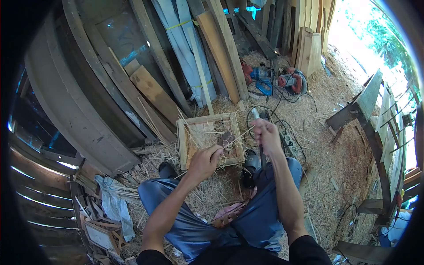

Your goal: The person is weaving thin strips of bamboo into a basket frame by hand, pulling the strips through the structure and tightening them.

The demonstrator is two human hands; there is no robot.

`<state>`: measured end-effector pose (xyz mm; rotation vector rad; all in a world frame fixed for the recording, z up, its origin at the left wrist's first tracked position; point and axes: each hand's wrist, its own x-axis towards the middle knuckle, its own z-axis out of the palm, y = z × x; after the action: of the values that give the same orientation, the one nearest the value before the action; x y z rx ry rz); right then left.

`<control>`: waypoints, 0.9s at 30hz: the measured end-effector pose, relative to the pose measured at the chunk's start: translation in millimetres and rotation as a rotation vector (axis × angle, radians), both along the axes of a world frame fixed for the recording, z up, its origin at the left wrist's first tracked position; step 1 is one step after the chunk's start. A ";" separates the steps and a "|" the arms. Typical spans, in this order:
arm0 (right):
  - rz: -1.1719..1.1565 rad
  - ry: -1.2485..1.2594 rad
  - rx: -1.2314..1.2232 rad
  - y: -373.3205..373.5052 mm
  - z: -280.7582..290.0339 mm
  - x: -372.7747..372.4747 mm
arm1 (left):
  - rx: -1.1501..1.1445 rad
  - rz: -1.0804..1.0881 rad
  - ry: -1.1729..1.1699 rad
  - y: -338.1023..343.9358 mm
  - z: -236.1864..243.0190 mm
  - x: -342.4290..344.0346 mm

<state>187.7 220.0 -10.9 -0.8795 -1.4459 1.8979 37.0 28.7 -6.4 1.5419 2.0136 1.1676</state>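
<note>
My left hand (204, 162) is closed on one end of a thin wooden strip (232, 144), above a shallow square wooden frame (181, 145). The strip slants up to my right hand (267, 134), which is closed around what looks like a long-handled knife (255, 114). Its pale, blade-like end points away from me, and a dark handle shows below my fist. Curled shavings and a dark flat block (227, 138) lie inside the frame. My fingers hide where strip and knife meet.
Red and blue power tools (293, 81) sit at the back right, with cables and a power strip (288, 140) closer. Long boards (152, 90) lean at the back left. Thin strips (126, 190) and a plastic bag (115, 205) lie left. Shavings cover the ground.
</note>
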 end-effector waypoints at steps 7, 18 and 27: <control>-0.263 0.200 -0.053 37.5 9.1 30.2 | -0.092 0.057 -0.118 -5.6 8.2 -12.5; -0.152 0.085 0.087 -14.4 13.3 -7.5 | 0.046 0.044 -0.024 9.1 -3.9 -11.9; -0.179 0.206 -0.272 -11.6 -8.2 -4.3 | 0.326 0.409 0.479 20.7 5.3 -14.7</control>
<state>183.4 208.4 -19.0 -0.8736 -0.9707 2.0102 22.4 49.4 -1.0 1.7424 2.6567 1.4409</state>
